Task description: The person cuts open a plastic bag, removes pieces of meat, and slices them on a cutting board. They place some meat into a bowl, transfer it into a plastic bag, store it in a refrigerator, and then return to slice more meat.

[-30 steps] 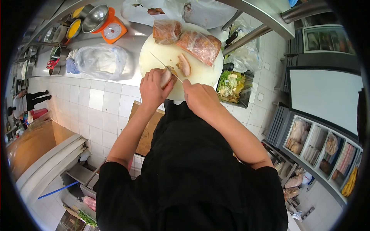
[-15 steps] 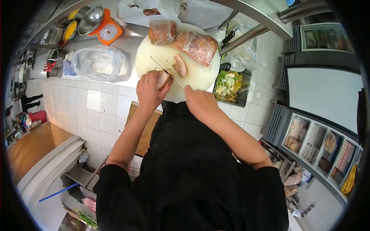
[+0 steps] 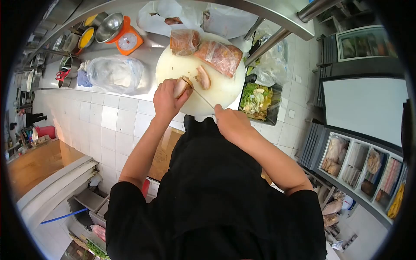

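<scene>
My left hand [image 3: 168,100] is closed around a piece of meat [image 3: 181,88], which has a browned rind and rests on the round white cutting board [image 3: 167,67]. In my right hand [image 3: 230,122] I grip a knife [image 3: 203,98]. Its blade slants up and left to the near side of the meat, and its tip is hidden there. Just right of that piece, a cut slice of meat [image 3: 203,78] lies flat on the board. Two larger plastic-wrapped meat pieces, one block [image 3: 184,42] and one longer piece [image 3: 219,57], sit at the board's far edge.
Left of the board are a plastic bag [image 3: 113,74] and an orange scale [image 3: 128,42] beside a metal bowl [image 3: 109,27]. A bin of vegetable scraps [image 3: 256,102] stands at the right. Metal shelf posts [image 3: 271,47] rise near the board's far right.
My right hand has drawn the knife back toward me and to the right, so less blade shows past the meat. My left hand keeps its hold.
</scene>
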`<action>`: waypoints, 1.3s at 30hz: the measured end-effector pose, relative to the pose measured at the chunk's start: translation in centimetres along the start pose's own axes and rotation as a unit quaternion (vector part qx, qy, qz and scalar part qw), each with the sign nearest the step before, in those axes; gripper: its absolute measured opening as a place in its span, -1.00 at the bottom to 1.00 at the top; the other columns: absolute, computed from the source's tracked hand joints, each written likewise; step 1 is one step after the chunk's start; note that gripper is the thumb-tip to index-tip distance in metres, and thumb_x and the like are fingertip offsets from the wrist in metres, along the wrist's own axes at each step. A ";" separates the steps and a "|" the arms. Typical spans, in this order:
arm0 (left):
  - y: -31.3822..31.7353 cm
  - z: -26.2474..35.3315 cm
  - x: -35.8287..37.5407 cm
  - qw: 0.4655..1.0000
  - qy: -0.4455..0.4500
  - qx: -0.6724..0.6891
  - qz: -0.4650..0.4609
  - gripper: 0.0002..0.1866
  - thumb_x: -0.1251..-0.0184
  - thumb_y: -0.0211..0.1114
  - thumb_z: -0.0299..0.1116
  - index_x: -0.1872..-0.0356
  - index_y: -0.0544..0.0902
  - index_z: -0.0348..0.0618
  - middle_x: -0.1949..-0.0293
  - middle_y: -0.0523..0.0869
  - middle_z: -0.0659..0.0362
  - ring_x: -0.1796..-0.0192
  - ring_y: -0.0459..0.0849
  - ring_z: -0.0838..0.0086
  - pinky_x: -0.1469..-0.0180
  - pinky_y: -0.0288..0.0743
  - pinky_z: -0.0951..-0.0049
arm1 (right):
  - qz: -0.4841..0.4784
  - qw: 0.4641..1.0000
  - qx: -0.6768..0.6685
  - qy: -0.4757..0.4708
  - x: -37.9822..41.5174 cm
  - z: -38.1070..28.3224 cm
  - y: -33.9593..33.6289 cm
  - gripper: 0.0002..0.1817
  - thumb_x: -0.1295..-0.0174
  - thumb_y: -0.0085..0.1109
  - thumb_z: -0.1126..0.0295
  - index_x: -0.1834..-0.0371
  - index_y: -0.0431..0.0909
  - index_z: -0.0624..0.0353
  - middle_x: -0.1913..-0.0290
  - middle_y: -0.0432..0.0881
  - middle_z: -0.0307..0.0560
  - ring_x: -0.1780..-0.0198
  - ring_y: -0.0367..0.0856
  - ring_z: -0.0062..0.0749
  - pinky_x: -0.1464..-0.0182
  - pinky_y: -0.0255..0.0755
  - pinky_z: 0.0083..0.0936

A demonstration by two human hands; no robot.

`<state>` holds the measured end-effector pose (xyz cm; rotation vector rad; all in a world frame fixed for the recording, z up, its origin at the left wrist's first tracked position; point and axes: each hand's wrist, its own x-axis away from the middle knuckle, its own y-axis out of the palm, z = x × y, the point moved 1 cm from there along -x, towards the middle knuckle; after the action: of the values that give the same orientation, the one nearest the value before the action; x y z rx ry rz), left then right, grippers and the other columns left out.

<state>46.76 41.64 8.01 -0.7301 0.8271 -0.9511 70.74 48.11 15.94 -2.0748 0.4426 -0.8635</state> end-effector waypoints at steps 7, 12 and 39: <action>0.1 -0.1 -0.2 0.999 0.006 0.000 0.040 -0.49 -0.15 0.65 -0.17 0.01 0.63 -0.23 0.09 0.74 -0.02 0.05 0.72 -0.03 0.04 0.62 0.04 | 0.034 0.999 -0.012 -0.033 -2.7 1.4 2.5 -0.79 -0.49 -0.08 0.47 -0.02 0.52 0.32 0.22 0.80 0.35 0.13 0.83 0.32 0.07 0.67 0.14; -0.1 -0.1 -0.2 1.000 0.004 -0.002 0.009 -0.48 -0.22 0.61 -0.14 -0.06 0.61 -0.21 0.10 0.76 -0.06 0.04 0.72 -0.03 0.02 0.63 0.06 | -0.018 0.999 -0.029 0.012 -2.1 0.4 2.0 -0.77 -0.50 -0.09 0.46 -0.07 0.51 0.29 0.18 0.79 0.40 0.06 0.82 0.33 0.00 0.64 0.17; -1.5 -1.5 -1.1 0.987 -0.107 0.086 -0.081 -0.47 -0.20 0.60 -0.09 -0.06 0.69 -0.23 0.07 0.81 -0.04 0.01 0.79 0.08 -0.05 0.66 0.19 | 0.037 0.963 -0.266 -0.012 -0.2 5.9 6.3 -0.83 -0.59 0.15 0.27 0.11 0.51 0.12 0.48 0.67 0.23 0.37 0.69 0.32 0.29 0.54 0.12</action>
<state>44.47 41.82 8.76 -0.7427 0.4967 -1.0547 74.74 47.74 8.27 -2.5312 0.8024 -0.7264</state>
